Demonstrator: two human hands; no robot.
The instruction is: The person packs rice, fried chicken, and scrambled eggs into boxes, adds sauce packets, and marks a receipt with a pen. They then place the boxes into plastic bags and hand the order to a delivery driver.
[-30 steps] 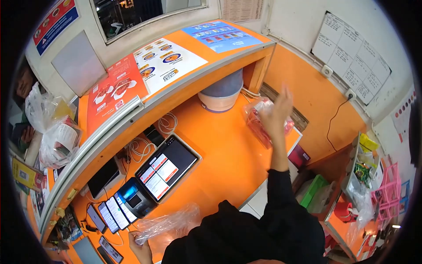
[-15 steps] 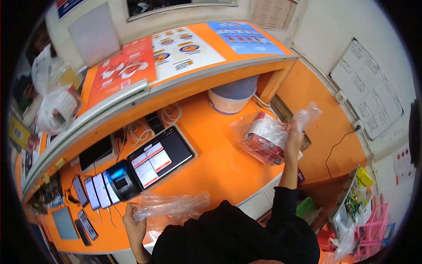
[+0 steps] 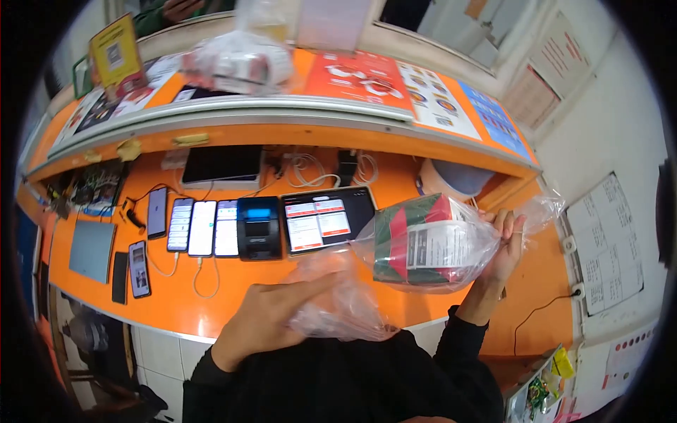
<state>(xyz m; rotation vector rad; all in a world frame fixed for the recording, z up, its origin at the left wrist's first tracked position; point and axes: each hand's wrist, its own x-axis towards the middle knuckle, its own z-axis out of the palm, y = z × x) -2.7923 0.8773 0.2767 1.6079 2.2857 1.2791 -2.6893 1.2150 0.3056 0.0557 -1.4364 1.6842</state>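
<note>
A boxed package in green, red and white [image 3: 416, 243] hangs inside a clear plastic bag with a printed white label facing up. My right hand [image 3: 502, 247] is closed round the gathered neck of that bag, whose loose end sticks out to the right. Left of the package, my left hand [image 3: 271, 317] is closed on a second, empty-looking clear plastic bag [image 3: 342, 299], which spreads near my chest. Just behind it lies a tablet [image 3: 328, 218] showing red and white order panels.
A black printer [image 3: 259, 229] stands beside several phones [image 3: 202, 227] on the orange desk [image 3: 183, 285]. Above runs a shelf with a filled plastic bag [image 3: 236, 63]. A bucket [image 3: 455, 178] sits under the shelf. Beyond the opening is another person's hand [image 3: 182, 8].
My view has turned left. The package has been lifted closer to me, with its label now in view. My left hand has moved in toward the package with the empty bag.
</note>
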